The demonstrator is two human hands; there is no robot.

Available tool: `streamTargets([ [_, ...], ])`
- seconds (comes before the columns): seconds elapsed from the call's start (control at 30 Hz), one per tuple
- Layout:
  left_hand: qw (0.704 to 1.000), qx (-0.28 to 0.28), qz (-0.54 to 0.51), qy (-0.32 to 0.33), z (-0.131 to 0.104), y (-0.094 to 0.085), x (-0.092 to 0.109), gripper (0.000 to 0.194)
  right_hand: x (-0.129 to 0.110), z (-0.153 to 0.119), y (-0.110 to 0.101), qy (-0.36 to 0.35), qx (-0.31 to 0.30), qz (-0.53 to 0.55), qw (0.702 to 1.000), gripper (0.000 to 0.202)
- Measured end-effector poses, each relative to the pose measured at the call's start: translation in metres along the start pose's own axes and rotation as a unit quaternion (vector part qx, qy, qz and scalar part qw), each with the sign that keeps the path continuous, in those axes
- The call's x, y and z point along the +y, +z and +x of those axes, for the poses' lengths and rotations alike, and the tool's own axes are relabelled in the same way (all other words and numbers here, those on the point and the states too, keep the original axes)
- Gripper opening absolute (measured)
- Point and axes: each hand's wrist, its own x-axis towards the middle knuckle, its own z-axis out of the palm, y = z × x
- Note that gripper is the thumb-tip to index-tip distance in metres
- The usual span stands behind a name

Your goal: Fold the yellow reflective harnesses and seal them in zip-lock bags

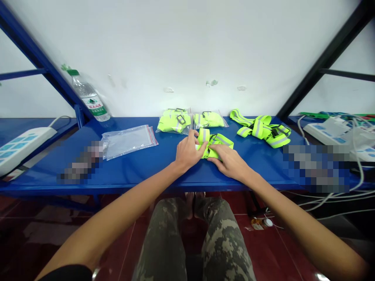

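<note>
A bundle of neon-yellow reflective strap [204, 135] with grey stripes and a black buckle lies partly folded on the blue table. My left hand [189, 149] grips its left side, thumb on top and fingers closed round the edge. On the right side, my right hand [230, 160] presses the bundle with its fingers bent over the band. Behind it lie two clear bags with folded yellow straps, a larger bag [175, 121] and a smaller bag [208, 119]. Another reflective strap [259, 128] sits loose to the right, outside any bag.
A stack of clear zip bags [129, 142] lies left of my hands. A water bottle [90, 97] stands at the back left against the wall. Power strips [25, 146] with cables flank the blue table [164, 171]. A small bottle [261, 223] lies on the floor.
</note>
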Motion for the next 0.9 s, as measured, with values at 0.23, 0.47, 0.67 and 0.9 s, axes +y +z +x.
streamTargets([
  [0.23, 0.987, -0.044, 0.072, 0.137, -0.014, -0.011, -0.002, 0.037, 0.012, 0.004, -0.001, 0.093, 0.033, 0.076, 0.992, 0.036],
  [0.47, 0.987, -0.012, 0.130, 0.093, 0.009, -0.004, 0.002, 0.042, 0.023, 0.025, 0.000, 0.158, 0.080, 0.189, 0.966, 0.038],
  [0.67, 0.999, -0.033, 0.003, -0.016, 0.026, 0.001, -0.008, 0.032, 0.029, 0.040, 0.011, 0.228, 0.121, 0.189, 0.947, 0.044],
  [0.9, 0.995, -0.040, 0.020, -0.089, 0.032, 0.006, -0.017, 0.021, 0.022, 0.034, 0.017, 0.221, 0.186, 0.025, 0.957, 0.043],
])
